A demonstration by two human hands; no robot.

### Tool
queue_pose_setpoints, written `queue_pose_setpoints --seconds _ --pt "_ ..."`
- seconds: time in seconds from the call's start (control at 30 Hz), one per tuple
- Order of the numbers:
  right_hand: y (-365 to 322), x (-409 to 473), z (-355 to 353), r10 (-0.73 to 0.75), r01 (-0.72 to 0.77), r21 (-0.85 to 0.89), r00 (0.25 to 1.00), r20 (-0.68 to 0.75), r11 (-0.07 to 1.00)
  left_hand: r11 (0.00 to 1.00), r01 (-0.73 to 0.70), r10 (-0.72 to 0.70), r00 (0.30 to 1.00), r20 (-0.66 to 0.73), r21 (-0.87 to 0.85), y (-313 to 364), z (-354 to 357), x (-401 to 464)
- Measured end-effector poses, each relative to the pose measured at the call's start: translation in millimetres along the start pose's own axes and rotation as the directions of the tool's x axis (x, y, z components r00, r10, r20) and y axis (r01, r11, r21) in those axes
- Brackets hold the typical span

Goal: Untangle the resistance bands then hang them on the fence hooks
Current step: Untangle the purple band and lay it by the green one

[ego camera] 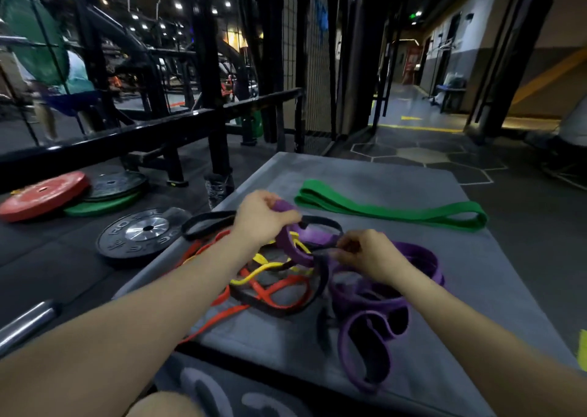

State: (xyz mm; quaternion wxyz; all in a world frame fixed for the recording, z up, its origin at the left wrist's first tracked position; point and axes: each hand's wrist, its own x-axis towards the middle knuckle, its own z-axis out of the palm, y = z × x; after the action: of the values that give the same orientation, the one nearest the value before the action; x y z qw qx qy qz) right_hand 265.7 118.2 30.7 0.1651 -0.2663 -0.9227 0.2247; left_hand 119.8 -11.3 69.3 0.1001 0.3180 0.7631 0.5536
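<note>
Nothing here sits in a container; the bands lie loose on a flat grey mat [444, 258] that fills the lower middle of the frame. My left hand [263, 218] is curled round a fold of the wide purple band [365, 293], lifting one end of it just above centre, where its tip pokes out past my knuckles. My right hand [365, 254], a little lower and to the right, pinches a thin dark strand of the black band [209, 223] between thumb and fingertips. Under both hands is the tangle: the purple loops coil toward the lower right, a thin yellow band [254, 278] and an orange-red band [270, 293] cross each other at centre, and the black one weaves through them. I cannot tell exactly where each strand passes over or under, since my hands cover the knot. The green band [390, 208] lies apart, flat and folded double, toward the upper right of the mat.

The bands look like smooth matte rubber, flat as ribbons. At left on the dark floor lie round weight plates: a red plate [44, 197], a green one beneath, and a black plate [143, 234] with a shiny metal hub. A black wire-mesh fence [305, 51] stands at upper centre; any hooks on it are too dim to make out
</note>
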Motion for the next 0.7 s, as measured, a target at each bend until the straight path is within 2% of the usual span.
queue_pose_setpoints --seconds 0.1,0.17,0.27,0.37,0.47,0.57,0.63,0.7 --pt "-3.8 -7.3 -19.7 -0.025 0.031 0.101 0.998 -0.063 0.994 0.989 -0.074 0.079 0.996 0.033 -0.126 33.2 18.4 1.6" --pt "0.4 -13.6 -32.6 -0.013 0.024 0.127 0.996 -0.086 0.992 0.979 -0.103 0.106 0.994 0.006 -0.174 53.1 26.0 3.5" --pt "16.2 -23.0 -41.4 0.036 -0.024 0.129 0.995 -0.094 0.991 0.972 -0.043 0.034 0.999 -0.040 -0.229 56.0 32.0 5.8" --pt "22.7 -27.1 -37.7 0.080 -0.062 0.212 0.994 -0.078 0.975 0.971 0.029 -0.020 0.999 0.042 -0.236 41.8 39.6 -7.5" --pt "17.1 -26.1 -31.8 0.035 -0.019 0.310 0.998 -0.044 0.951 0.962 0.082 -0.055 0.992 0.111 -0.259 35.3 45.9 -16.1" --pt "16.9 -22.4 -24.2 -0.001 0.008 0.257 1.000 -0.028 0.966 0.971 0.068 -0.056 0.997 0.060 -0.229 27.6 43.1 -8.1" --pt "22.4 -19.3 -17.4 0.030 -0.022 0.170 0.999 -0.040 0.985 0.980 0.051 -0.057 0.998 -0.025 -0.193 16.0 36.9 -0.2" --pt "27.5 -16.0 -9.5 0.069 -0.064 0.115 0.997 -0.035 0.991 0.977 0.094 -0.114 0.989 -0.095 -0.190 -3.4 29.1 6.6"
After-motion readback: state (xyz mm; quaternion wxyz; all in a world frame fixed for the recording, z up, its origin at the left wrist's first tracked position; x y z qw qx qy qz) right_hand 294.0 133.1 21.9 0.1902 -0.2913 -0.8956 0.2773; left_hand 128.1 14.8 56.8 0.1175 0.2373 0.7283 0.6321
